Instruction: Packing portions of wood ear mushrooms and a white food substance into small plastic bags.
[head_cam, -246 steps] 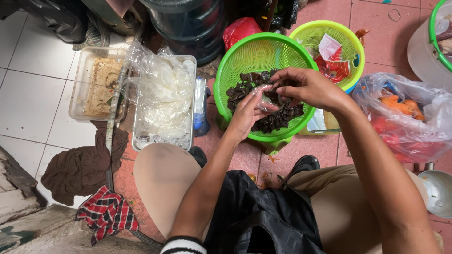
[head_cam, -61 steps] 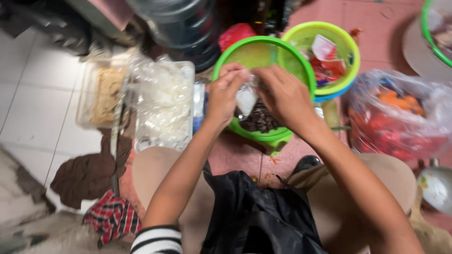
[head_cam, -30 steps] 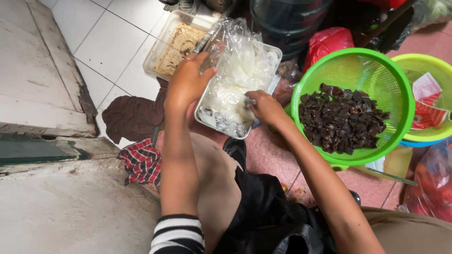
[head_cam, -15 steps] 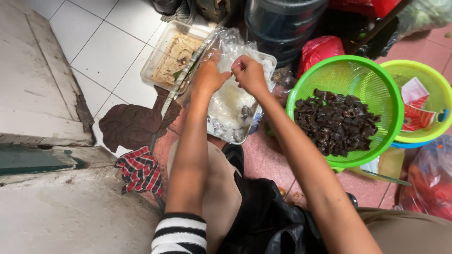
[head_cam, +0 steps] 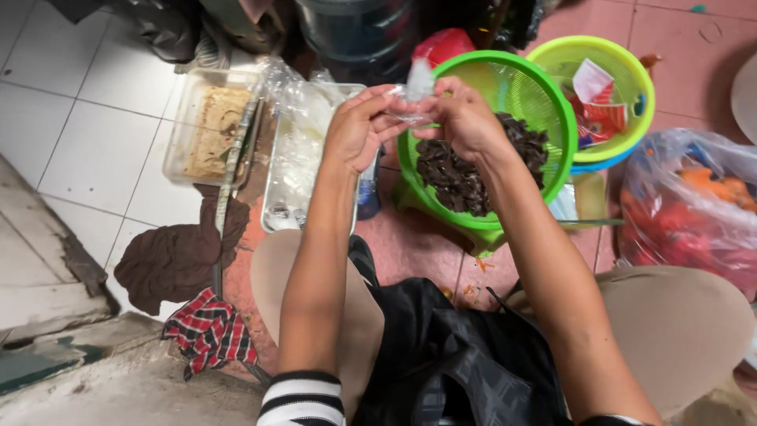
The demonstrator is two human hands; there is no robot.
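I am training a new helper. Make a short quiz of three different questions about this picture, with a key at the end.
1. True or false: both hands hold the small clear plastic bag above the green basket.
2. What lies inside the green basket?
A. white noodles
B. dark brown pieces
C. orange vegetables
3. Fill in the missing word: the red checked cloth lies on the floor on the person's ____ side.

Key
1. True: the left hand and the right hand both pinch the bag.
2. B: dark brown pieces fill its bottom.
3. left
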